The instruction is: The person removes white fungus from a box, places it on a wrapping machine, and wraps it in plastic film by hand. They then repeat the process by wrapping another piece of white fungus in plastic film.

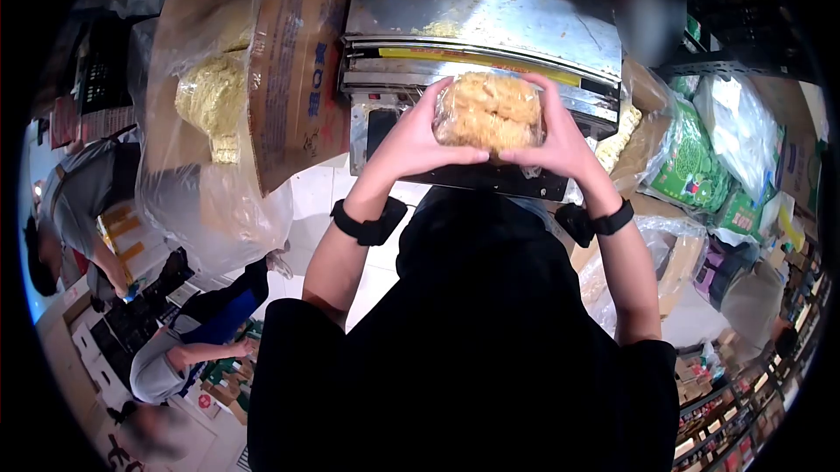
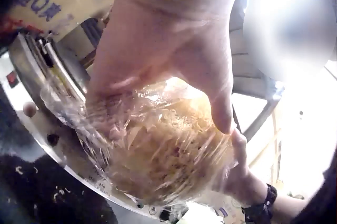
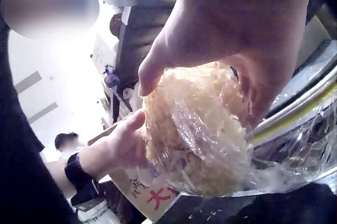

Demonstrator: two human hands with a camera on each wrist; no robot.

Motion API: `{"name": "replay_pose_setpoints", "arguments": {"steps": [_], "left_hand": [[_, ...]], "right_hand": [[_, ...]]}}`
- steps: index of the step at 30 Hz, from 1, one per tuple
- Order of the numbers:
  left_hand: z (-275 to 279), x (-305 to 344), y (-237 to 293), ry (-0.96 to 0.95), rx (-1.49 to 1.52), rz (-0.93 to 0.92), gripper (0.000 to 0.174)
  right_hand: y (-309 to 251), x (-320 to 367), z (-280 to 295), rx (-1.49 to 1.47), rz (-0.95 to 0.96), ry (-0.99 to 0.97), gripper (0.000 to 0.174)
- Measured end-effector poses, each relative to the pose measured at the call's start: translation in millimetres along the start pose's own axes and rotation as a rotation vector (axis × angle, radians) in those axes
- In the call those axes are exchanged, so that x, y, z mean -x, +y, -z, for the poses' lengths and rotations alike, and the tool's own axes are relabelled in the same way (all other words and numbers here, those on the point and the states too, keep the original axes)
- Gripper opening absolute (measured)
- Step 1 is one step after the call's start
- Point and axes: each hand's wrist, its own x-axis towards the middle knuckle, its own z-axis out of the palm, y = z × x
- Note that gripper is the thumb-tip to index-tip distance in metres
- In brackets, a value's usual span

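Both hands hold a clear plastic pack of yellow dried noodles (image 1: 490, 111) in front of a metal wrapping machine (image 1: 481, 13). My left hand (image 1: 418, 141) grips its left side, thumb along the near edge and fingers round the far side. From the right, my right hand (image 1: 560, 135) grips it the same way, and the two thumb tips nearly meet. In the left wrist view, crinkled film covers the noodles (image 2: 168, 145) under the palm. Loose film trails from the pack (image 3: 200, 129) toward the machine in the right wrist view.
Left of the machine stands an open cardboard box (image 1: 293, 69) lined with plastic, with yellow noodles (image 1: 210, 96) inside. Another box with noodles (image 1: 619, 135) is at the right, beside green bags (image 1: 700, 157). Two people work at the far left. Noodle crumbs lie on the machine's dark front plate (image 2: 47, 192).
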Motion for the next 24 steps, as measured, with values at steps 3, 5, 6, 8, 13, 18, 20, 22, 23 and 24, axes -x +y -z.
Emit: {"name": "replay_pose_setpoints", "arguments": {"steps": [3, 5, 6, 8, 13, 18, 20, 22, 23, 24], "left_hand": [[-1, -6, 0, 0.02, -0.023, 0.011, 0.106], [-2, -5, 3, 0.039, -0.023, -0.003, 0.1], [-4, -4, 3, 0.045, -0.019, -0.002, 0.1], [-5, 1, 1, 0.082, -0.037, 0.008, 0.099], [-6, 28, -53, 0.766, -0.213, 0.176, 0.073], [-5, 24, -63, 0.512, 0.532, 0.594, 0.067], [-8, 24, -67, 0.482, 0.646, 0.545, 0.06], [-13, 23, -64, 0.446, 0.756, 0.492, 0.053], [-16, 23, -60, 0.464, 0.806, 0.395, 0.045], [-18, 22, -57, 0.481, 0.854, 0.298, 0.037]], "right_hand": [[21, -15, -1, 0.035, 0.002, -0.067, 0.089], [28, -18, -2, 0.014, -0.018, -0.068, 0.088], [30, -19, -3, -0.008, -0.042, -0.061, 0.087], [23, -22, -1, -0.071, -0.046, -0.092, 0.084], [29, -34, 4, -0.043, -0.134, -0.105, 0.079], [27, -45, 11, -0.143, -0.295, -0.137, 0.075], [16, -47, 12, -0.148, -0.314, -0.15, 0.073], [12, -49, 14, -0.185, -0.314, -0.201, 0.071], [12, -50, 14, -0.169, -0.316, -0.211, 0.069], [11, -52, 14, -0.168, -0.315, -0.209, 0.069]]}}
